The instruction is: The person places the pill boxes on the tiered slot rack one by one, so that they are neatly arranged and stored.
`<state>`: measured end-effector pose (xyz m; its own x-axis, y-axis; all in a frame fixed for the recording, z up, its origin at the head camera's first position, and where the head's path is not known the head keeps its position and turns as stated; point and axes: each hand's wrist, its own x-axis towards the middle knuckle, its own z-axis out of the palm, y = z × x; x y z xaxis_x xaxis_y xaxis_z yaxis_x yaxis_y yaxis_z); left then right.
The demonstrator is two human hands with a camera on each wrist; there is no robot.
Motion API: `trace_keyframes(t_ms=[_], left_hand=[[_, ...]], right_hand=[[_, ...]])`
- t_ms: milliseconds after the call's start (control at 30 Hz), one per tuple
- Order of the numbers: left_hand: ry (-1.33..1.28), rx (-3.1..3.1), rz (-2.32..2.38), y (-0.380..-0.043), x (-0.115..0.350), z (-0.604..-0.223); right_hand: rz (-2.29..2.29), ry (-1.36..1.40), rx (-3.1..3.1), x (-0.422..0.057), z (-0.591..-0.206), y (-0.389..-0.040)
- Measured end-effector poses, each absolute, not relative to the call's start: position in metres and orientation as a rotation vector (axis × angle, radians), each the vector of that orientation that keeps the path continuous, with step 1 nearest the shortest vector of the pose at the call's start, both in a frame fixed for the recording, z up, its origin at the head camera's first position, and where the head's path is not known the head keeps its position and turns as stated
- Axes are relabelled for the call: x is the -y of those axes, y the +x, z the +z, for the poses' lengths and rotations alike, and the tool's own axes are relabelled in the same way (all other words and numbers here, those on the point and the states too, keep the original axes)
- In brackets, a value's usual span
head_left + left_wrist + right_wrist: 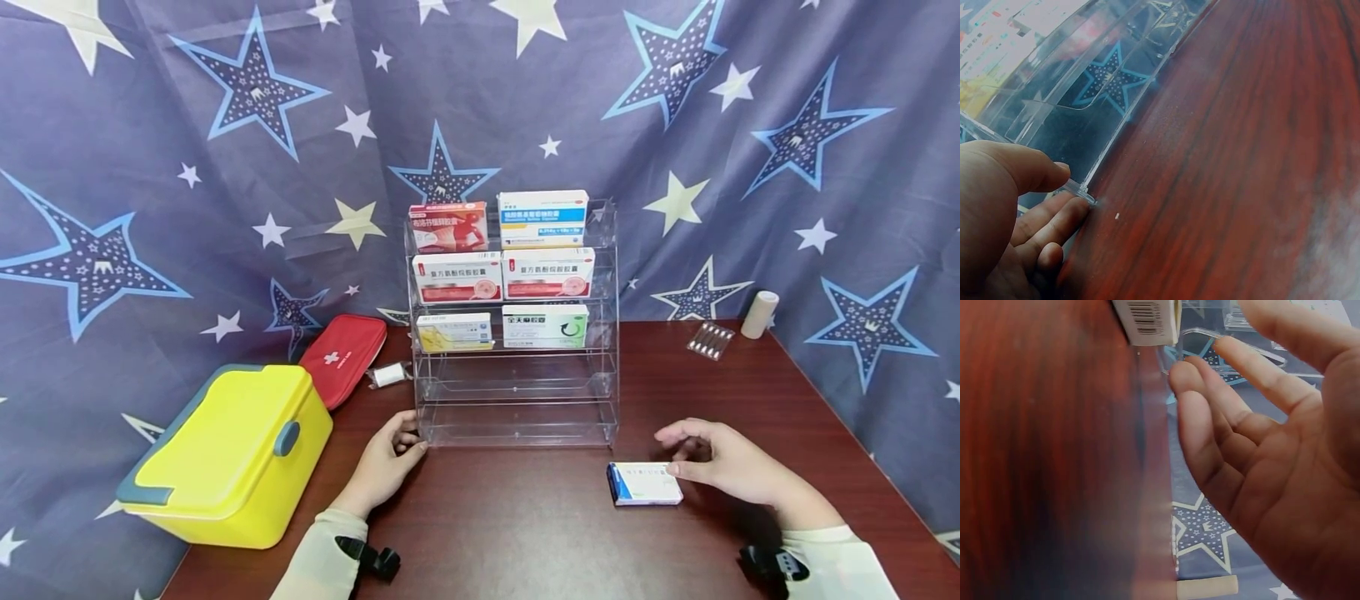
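Observation:
A clear tiered rack (517, 435) stands upright on the table with medicine boxes on its upper three tiers. My left hand (386, 462) pinches the rack's lower left front corner. In the left wrist view, the thumb (1044, 172) lies on one side of the clear wall and fingers (1060, 225) on the other. A white medicine box with a blue end (647, 485) lies flat on the table, right of the rack. Over its right end hovers my right hand (731, 462), fingers loosely bent, thumb tip overlapping the box's corner. The right wrist view shows the box's barcode end (1145, 319) beyond the fingertips.
At left sits a yellow lidded case (232, 450), with a red first-aid pouch (343, 358) behind it. A small white packet (388, 375) lies beside the rack. Toward the back right are a blister pack (710, 341) and a pale roll (760, 314). A star-patterned curtain (510, 100) hangs behind.

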<state>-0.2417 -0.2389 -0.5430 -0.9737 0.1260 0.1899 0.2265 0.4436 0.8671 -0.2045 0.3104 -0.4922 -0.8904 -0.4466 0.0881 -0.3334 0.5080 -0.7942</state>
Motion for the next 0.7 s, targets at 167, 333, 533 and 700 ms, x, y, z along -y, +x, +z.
trace_keyframes(t_ms=[167, 333, 533, 700], left_hand=[[-0.276, 2.596, -1.559, -0.238, 0.235, -0.539], [-0.298, 2.599, -1.561, -0.227, 0.228, -0.517], [-0.329, 2.576, -1.575, -0.222, 0.227, -0.510], [-0.303, 2.562, -1.591, -0.223, 0.226, -0.513]], right_hand=[[-1.353, -0.771, -2.528, -0.310, -0.502, -0.204], [-1.327, -0.756, -2.514, -0.312, -0.507, -0.205], [-1.306, -0.758, -2.528, -0.314, -0.509, -0.207], [-1.294, -0.762, -2.544, -0.315, -0.512, -0.207]])
